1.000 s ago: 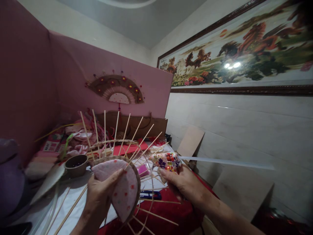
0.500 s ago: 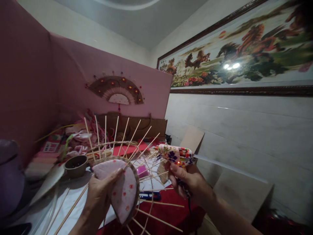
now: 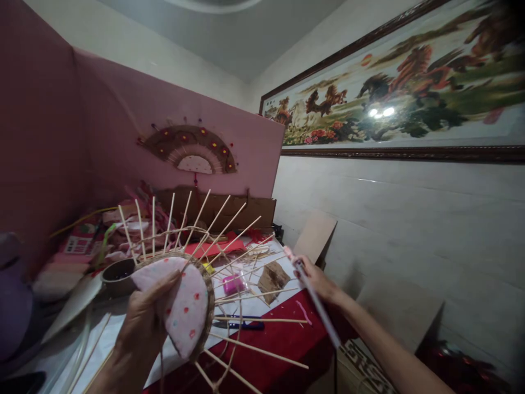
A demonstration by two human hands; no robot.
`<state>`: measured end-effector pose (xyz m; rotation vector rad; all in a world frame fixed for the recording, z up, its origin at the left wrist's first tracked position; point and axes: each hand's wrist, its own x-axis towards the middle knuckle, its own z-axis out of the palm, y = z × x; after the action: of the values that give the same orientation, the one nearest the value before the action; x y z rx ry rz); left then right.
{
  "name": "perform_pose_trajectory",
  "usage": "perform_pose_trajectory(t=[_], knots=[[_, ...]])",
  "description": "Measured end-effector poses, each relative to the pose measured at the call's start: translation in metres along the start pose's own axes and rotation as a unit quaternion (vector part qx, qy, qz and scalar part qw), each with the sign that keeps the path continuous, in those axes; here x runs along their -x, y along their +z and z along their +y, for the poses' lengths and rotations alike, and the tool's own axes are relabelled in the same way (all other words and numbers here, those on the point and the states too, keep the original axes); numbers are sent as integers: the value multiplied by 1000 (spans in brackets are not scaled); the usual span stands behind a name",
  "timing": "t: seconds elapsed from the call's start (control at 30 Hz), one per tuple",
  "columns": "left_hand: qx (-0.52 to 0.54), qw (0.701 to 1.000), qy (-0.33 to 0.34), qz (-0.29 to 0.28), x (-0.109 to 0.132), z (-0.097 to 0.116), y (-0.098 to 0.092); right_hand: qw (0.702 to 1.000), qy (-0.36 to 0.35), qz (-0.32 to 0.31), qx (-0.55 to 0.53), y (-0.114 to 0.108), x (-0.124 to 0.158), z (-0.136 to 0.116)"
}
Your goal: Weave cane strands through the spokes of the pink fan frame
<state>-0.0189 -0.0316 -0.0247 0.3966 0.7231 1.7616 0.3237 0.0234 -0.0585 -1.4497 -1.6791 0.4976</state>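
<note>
My left hand (image 3: 139,323) grips a half-made fan, its thumb lying on the white half-round fabric (image 3: 189,301) dotted with red flowers. Thin wooden sticks (image 3: 225,246) radiate from the woven rim, with twine looped among them. Off to the right, clear of the fan, my right hand (image 3: 314,276) is wrapped round a glue gun (image 3: 289,253); its body is mostly hidden by the hand. A long pale glue stick (image 3: 322,314) sticks out from its rear, toward me.
Behind the sticks lie blue-handled snips (image 3: 246,324), a pink item (image 3: 233,284) and a brown scrap (image 3: 273,280). A dark cup (image 3: 118,279) stands left, beside piled fabrics (image 3: 69,262). A finished fan (image 3: 194,148) hangs on the pink board (image 3: 254,153).
My right hand has turned the glue gun, so its floral side no longer faces me and the glue stick shows. The fan has shifted left with my left hand, away from the gun.
</note>
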Motion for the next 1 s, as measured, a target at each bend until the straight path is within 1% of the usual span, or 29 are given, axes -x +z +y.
perform_pose_trajectory(t=[0.1,0.2,0.27,0.33,0.37,0.43,0.5,0.53,0.57,0.6,0.63,0.67,0.7,0.73,0.8,0.87,0.93,1.0], knots=[[2,1000,0,-12,1,3,0,996,-24,-43,72,10,-2,14],[-7,1000,2,-11,0,3,-1,990,-39,-69,116,21,-7,17],[-11,1000,3,-3,0,1,-2,988,-47,-71,127,26,-11,16],[-12,1000,5,-4,1,-1,-2,989,-48,-39,135,24,-13,12],[-10,1000,9,-7,2,-2,-2,989,-42,-4,138,22,-13,9],[-18,1000,14,-21,5,-3,-2,984,-21,96,145,14,-8,-6],[-39,998,24,-34,7,-5,-1,965,-12,219,141,7,4,-31],[-51,998,31,-38,9,-6,-1,950,-20,282,135,6,13,-49],[-61,997,39,-40,10,-7,-1,923,-66,363,110,7,23,-67],[-69,996,46,-40,11,-8,-1,908,-131,387,94,10,34,-87],[-75,995,53,-38,12,-10,-1,906,-210,354,97,16,44,-106],[-80,994,58,-35,12,-11,-1,901,-283,307,118,23,53,-123],[-85,994,60,-31,12,-13,-1,891,-325,281,145,32,60,-138],[-88,994,63,-27,13,-14,-1,889,-343,261,155,42,65,-148],[-90,994,65,-16,13,-17,-1,904,-317,232,169,60,67,-159],[-88,994,65,-11,13,-18,-1,916,-276,229,180,75,63,-159],[-83,994,64,-12,14,-18,0,921,-245,234,191,83,57,-153],[-80,995,63,-20,16,-18,1,924,-228,236,195,88,52,-149]])
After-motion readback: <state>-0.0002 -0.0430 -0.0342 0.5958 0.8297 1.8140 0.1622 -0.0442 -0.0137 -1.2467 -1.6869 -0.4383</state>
